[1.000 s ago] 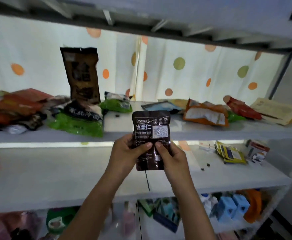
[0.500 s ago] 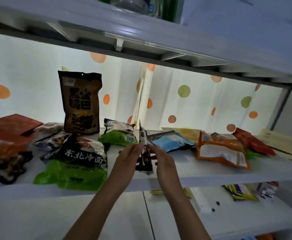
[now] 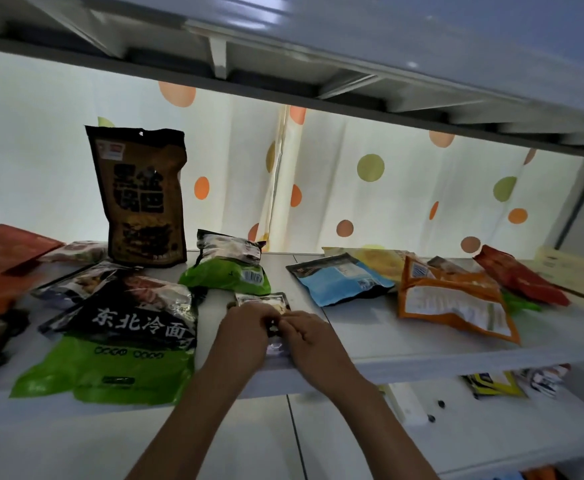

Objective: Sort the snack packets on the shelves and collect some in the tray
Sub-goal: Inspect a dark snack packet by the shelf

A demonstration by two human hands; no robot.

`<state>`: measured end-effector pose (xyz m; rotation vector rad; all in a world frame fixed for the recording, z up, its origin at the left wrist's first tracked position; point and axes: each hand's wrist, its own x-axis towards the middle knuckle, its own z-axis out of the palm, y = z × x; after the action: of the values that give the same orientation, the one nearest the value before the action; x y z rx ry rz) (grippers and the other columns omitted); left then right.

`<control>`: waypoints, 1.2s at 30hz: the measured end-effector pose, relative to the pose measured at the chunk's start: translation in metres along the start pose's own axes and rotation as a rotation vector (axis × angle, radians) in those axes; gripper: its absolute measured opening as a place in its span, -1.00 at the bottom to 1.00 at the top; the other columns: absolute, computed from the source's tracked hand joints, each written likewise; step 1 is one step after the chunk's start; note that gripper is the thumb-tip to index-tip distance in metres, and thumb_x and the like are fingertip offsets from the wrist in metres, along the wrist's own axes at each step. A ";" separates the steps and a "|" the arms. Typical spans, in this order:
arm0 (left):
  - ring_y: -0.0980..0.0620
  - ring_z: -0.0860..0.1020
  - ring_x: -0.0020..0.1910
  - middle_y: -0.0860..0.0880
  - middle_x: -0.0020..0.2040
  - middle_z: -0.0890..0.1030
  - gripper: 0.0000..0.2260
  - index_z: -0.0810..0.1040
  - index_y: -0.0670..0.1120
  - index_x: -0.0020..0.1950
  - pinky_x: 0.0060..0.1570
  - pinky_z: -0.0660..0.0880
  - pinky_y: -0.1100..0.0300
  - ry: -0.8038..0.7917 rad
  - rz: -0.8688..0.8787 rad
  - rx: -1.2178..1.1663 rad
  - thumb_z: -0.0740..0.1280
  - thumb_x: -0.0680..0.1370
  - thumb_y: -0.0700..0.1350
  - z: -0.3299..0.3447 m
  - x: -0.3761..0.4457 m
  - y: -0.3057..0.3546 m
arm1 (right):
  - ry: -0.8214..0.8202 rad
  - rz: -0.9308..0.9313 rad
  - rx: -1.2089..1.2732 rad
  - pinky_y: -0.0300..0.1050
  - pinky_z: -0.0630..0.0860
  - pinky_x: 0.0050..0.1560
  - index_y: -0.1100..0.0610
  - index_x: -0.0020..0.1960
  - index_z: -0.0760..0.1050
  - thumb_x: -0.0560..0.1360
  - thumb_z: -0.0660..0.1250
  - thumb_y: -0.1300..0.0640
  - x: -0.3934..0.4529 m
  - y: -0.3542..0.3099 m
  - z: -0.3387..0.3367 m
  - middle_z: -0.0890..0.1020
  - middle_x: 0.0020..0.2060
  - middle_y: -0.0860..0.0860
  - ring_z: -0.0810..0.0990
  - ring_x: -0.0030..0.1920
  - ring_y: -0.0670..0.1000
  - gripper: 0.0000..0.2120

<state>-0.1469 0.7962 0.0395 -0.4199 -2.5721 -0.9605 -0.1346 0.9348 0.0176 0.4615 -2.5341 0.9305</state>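
A large flat plastic noodle packet, black above and green below (image 3: 117, 341), lies at the near left of the white shelf (image 3: 404, 344). White Chinese characters across its black band read 东北冷面. Behind it, a tall dark brown stand-up pouch (image 3: 141, 199) stands upright at the far left, printed with four bold black characters that appear to read 黑金锅巴, and a small red and white logo in its top corner too small to read. Print on the other packets is too blurred to read.
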 end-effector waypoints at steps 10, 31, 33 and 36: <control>-0.05 0.61 -0.01 -0.10 0.00 0.69 -0.76 0.69 -0.07 -0.03 -0.08 0.47 0.22 -0.109 -0.105 0.190 0.27 0.47 -0.29 -0.003 0.010 0.014 | 0.173 0.389 0.351 0.01 0.51 -0.20 0.25 -0.17 0.62 0.54 0.32 0.11 0.010 0.041 -0.036 0.65 -0.23 0.22 0.56 -0.27 0.04 -0.76; -0.10 0.45 0.19 -0.12 0.20 0.51 -0.70 0.50 -0.08 0.28 0.22 0.41 0.08 -0.079 0.087 0.170 0.18 0.57 -0.16 0.125 0.066 0.045 | 0.426 0.981 0.669 -0.16 0.58 -0.52 0.25 0.32 0.39 0.55 0.35 0.26 0.072 0.117 -0.070 0.62 0.03 0.17 0.67 -0.31 0.09 -0.64; -0.09 0.45 0.17 -0.11 0.20 0.50 -0.73 0.49 -0.10 0.25 0.20 0.41 0.10 -0.061 0.075 0.135 0.19 0.57 -0.17 0.124 0.066 0.045 | 0.453 0.911 0.694 -0.10 0.62 -0.41 0.24 0.25 0.46 0.53 0.37 0.27 0.069 0.120 -0.066 0.63 0.02 0.15 0.70 -0.24 0.11 -0.70; -0.10 0.47 0.15 -0.13 0.21 0.48 -0.77 0.47 -0.12 0.22 0.17 0.42 0.09 -0.053 0.044 0.054 0.21 0.58 -0.15 0.123 0.068 0.045 | 0.462 0.820 0.874 -0.12 0.61 -0.40 0.19 0.19 0.48 0.50 0.35 0.37 0.062 0.120 -0.071 0.65 0.03 0.15 0.69 -0.16 0.11 -0.72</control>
<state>-0.2178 0.9215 0.0077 -0.4915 -2.6183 -0.8733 -0.2220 1.0592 0.0318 -0.5846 -1.7432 2.1364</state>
